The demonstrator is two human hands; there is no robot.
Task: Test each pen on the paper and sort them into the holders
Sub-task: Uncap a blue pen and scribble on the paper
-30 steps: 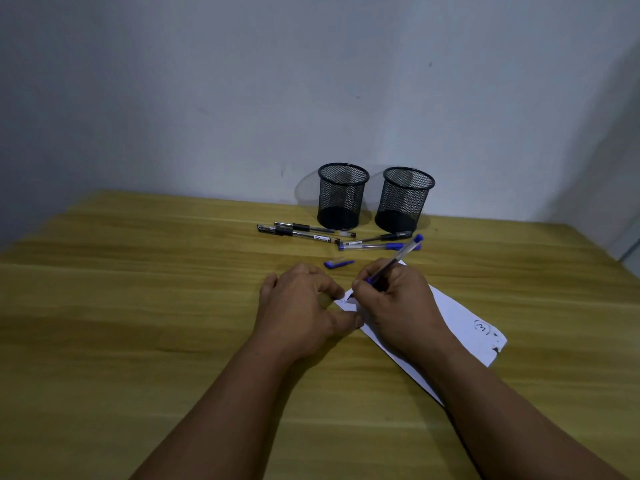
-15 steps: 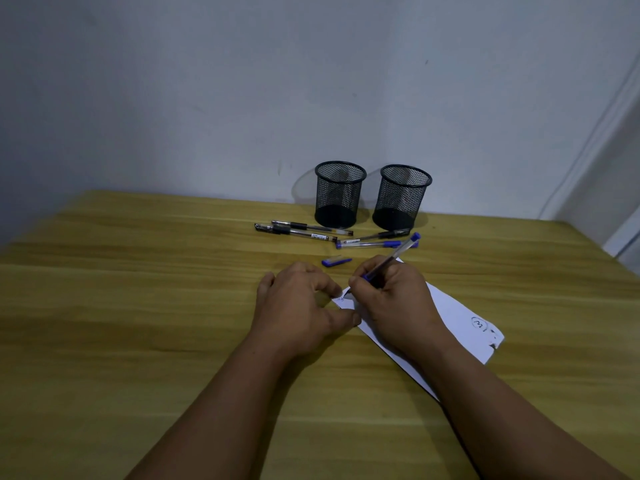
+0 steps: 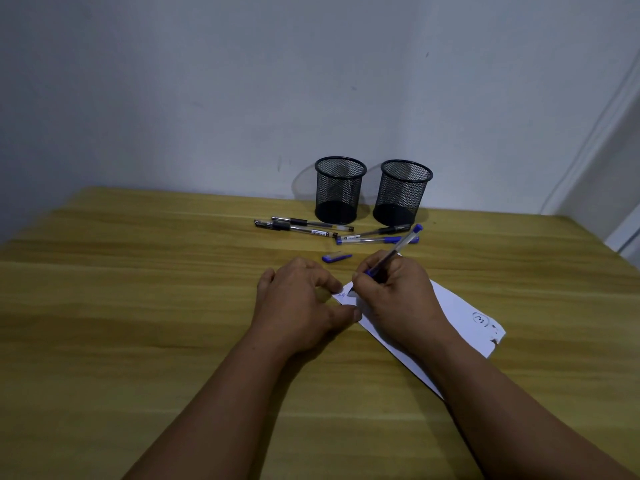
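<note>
My right hand (image 3: 398,292) grips a blue pen (image 3: 403,242) with its tip down on the left corner of a white paper (image 3: 460,313), where blue scribbles show. My left hand (image 3: 298,303) presses that corner of the paper with thumb and fingertips. A blue pen cap (image 3: 336,257) lies on the table just beyond my hands. Two black pens (image 3: 298,226) lie side by side further back, with another black pen (image 3: 381,231) and a capped blue pen (image 3: 374,240) to their right. Two black mesh holders (image 3: 340,190) (image 3: 402,192) stand by the wall, both looking empty.
The wooden table (image 3: 138,306) stretches wide to the left and in front of me. A grey wall (image 3: 242,98) rises right behind the holders. The paper has a torn right corner with a circled mark (image 3: 479,318).
The pen tip in my right hand has shifted slightly over the paper corner, and blue scribbles now show there. My left hand stays in place on the paper.
</note>
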